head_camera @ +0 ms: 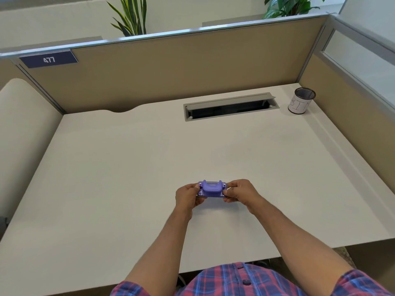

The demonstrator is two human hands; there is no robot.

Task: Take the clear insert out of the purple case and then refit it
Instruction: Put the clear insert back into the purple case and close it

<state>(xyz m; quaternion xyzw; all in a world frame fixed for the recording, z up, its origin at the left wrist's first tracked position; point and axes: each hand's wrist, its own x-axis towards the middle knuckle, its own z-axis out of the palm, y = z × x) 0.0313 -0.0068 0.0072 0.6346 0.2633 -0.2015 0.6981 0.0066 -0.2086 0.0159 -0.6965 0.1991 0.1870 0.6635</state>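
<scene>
A small purple case (211,189) with a raised hump in its middle is held a little above the white desk (119,167), near the front centre. My left hand (188,196) pinches its left end and my right hand (239,192) pinches its right end. Small pale studs show at the case's corners. The clear insert cannot be made out from this angle.
A black mesh pen cup (301,100) wrapped in white paper stands at the back right corner. A grey cable hatch (230,106) lies open at the back of the desk. Tan partition walls (171,67) close off the back and right sides.
</scene>
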